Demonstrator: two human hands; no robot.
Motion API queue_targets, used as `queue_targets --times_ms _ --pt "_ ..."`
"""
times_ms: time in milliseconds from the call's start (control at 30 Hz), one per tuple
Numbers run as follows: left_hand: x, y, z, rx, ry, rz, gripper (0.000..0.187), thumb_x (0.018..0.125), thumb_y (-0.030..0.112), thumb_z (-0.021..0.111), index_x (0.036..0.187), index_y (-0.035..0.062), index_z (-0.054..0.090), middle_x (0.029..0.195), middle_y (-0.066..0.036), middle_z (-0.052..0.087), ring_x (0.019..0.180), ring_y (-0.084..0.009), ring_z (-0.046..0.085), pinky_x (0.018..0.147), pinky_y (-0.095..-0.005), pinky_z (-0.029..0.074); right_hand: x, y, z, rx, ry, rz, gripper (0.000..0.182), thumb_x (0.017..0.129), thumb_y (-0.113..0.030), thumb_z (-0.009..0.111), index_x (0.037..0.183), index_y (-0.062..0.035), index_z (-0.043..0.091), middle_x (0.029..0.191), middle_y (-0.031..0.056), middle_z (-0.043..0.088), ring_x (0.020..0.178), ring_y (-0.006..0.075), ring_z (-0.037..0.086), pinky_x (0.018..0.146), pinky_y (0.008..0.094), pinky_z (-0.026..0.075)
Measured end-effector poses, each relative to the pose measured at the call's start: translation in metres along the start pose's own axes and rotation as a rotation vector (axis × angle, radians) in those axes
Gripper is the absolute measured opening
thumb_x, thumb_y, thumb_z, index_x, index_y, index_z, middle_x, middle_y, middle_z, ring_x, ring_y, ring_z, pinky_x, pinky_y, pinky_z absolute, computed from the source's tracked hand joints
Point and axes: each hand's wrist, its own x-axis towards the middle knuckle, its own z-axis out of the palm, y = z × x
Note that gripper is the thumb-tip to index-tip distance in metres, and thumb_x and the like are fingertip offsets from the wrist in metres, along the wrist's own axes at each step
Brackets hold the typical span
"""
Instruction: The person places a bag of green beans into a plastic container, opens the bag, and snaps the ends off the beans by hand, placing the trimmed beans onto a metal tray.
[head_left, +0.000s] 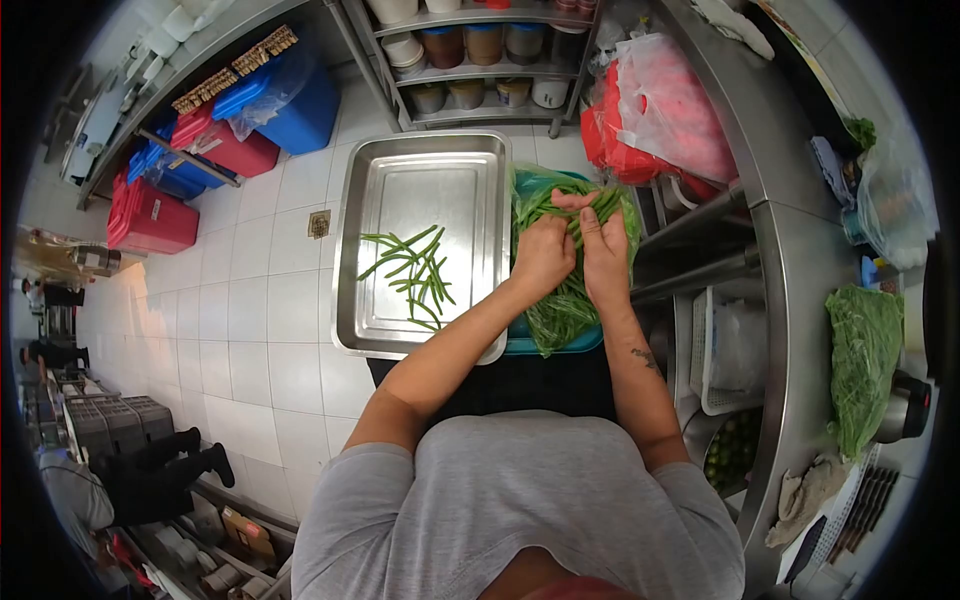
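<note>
Both my hands are over a clear plastic bag point(560, 325) full of green beans, which sits in a teal tray point(570, 342). My right hand point(603, 250) grips a bunch of green beans point(606, 203), its thumb lying over them. Close against it, my left hand point(545, 255) is closed at the near ends of the beans; what lies inside its fingers is mostly hidden. To the left stands a wide, shallow steel pan point(420, 185), with several loose green beans point(415, 268) scattered on its bottom.
Steel shelves point(480, 72) with tubs stand ahead. At the right runs a steel counter point(800, 260), with a red bag point(650, 130) of goods near its far end. Blue and red bins point(300, 105) line the left. Another person point(130, 480) is at the lower left.
</note>
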Motion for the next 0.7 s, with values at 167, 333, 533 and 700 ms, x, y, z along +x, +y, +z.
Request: queue_targets --times_ms 167,333,533,700 --pt "-0.01 -0.008 -0.002 0.148 -0.101 -0.005 0.01 0.074 0.009 0.058 0.079 0.001 0.054 0.076 -0.019 0.055 0.071 -0.0373 0.057 0.061 -0.0462 0.045 0.02 -0.011 0.021 -0.117 0.138 0.05 0.014 0.096 -0.011 0.042 0.106 -0.0027 0.046 0.091 0.0086 0.059 0.082 0.0155 0.058 0.08 0.0298 0.044" --pt "-0.014 -0.014 0.005 0.209 -0.142 -0.007 0.009 0.077 0.001 0.053 0.086 0.0031 0.054 0.084 -0.016 0.052 0.079 -0.0346 0.052 0.067 -0.0444 0.041 0.025 0.019 0.096 -0.571 -0.318 0.063 0.04 0.09 -0.026 0.054 0.12 -0.0007 0.045 0.106 0.0205 0.057 0.099 0.0345 0.057 0.088 0.0393 0.042" --pt "-0.014 -0.1 0.012 0.116 -0.11 0.09 0.021 0.074 0.003 0.054 0.094 0.0015 0.058 0.093 -0.019 0.057 0.089 -0.0366 0.054 0.077 -0.0435 0.044 0.01 0.012 0.077 -0.631 -0.34 -0.078 0.053 0.082 -0.014 0.063 0.129 -0.0031 0.043 0.125 0.0197 0.046 0.119 0.0307 0.044 0.098 0.0371 0.037" --pt "0.022 -0.027 -0.02 0.044 -0.414 0.382 0.03 0.067 0.003 0.06 0.097 0.0069 0.064 0.114 -0.016 0.055 0.105 -0.0337 0.053 0.086 -0.0397 0.045 0.013 0.015 -0.015 -0.223 0.155 0.12 0.017 0.084 0.0 0.052 0.1 -0.002 0.056 0.093 0.0057 0.06 0.085 0.0133 0.057 0.076 0.025 0.047"
